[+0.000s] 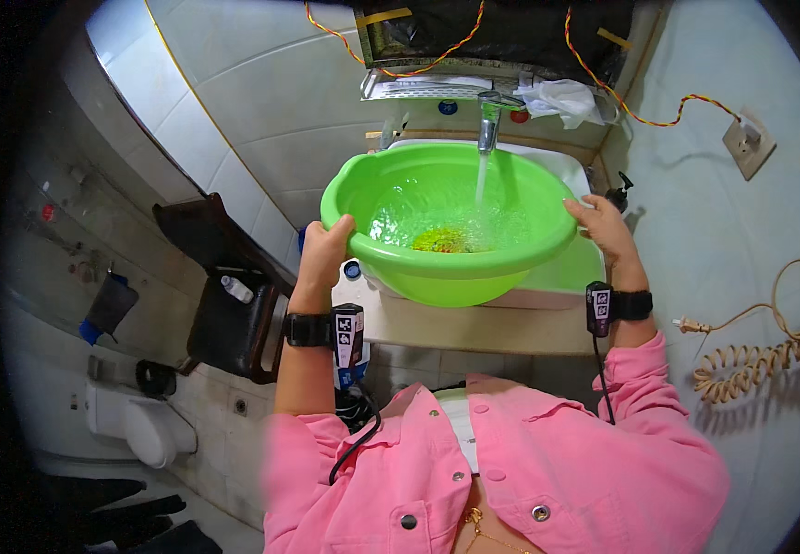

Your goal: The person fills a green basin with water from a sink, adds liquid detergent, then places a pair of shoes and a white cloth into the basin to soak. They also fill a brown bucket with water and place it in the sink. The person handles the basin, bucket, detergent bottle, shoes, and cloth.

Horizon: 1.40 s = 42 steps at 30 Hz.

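Both my hands hold a bright green plastic basin (441, 266) by its rim, over a white washbasin (573, 173). My left hand (327, 249) grips the left side, thumb on top of the rim. On the opposite side, my right hand (604, 225) clasps the rim, with its fingers partly hidden. A chrome faucet (488, 121) pours a stream of water (481, 180) into the green basin. Water ripples inside, and a yellow-and-red patterned patch (441, 240) shows at the bottom; whether it is a print or an object I cannot tell.
A beige counter (469, 329) runs below the washbasin, with a blue cap (351, 270) at its left. Behind the right hand stands a black pump bottle (619, 194). A dark chair (223, 325) holding a white bottle (237, 289) is to the left. Twisted wire reaches a wall socket (748, 147).
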Each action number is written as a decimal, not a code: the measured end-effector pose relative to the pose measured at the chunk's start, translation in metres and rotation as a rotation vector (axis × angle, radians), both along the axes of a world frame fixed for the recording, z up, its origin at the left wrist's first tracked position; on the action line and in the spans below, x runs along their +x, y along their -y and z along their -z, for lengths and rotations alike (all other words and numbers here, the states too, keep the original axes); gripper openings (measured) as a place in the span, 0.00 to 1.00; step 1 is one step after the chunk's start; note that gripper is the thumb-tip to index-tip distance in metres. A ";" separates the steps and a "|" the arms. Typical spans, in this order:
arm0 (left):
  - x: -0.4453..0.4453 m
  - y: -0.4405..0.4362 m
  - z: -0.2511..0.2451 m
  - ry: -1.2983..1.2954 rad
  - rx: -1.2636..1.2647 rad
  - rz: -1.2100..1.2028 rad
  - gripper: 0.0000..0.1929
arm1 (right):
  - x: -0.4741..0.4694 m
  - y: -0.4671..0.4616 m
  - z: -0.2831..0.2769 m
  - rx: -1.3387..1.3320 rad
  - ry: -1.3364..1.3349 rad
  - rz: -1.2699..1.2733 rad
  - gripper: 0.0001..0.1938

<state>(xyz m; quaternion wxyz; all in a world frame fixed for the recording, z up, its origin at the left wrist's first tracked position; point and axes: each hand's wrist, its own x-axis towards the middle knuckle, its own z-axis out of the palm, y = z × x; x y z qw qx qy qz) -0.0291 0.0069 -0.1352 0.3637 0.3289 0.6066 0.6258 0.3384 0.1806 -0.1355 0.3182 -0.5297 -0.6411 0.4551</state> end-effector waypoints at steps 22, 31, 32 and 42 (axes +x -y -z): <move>-0.003 0.006 0.014 0.029 0.038 -0.005 0.13 | -0.109 -0.124 -0.052 0.442 0.407 -0.437 0.24; -0.001 0.011 0.009 0.006 0.038 -0.013 0.12 | -0.105 -0.148 -0.043 0.482 0.489 -0.577 0.20; 0.000 0.011 0.009 0.023 0.049 -0.004 0.12 | -0.105 -0.147 -0.044 0.489 0.491 -0.583 0.20; 0.001 0.013 0.011 0.012 0.024 -0.010 0.12 | -0.102 -0.128 -0.053 0.456 0.538 -0.601 0.24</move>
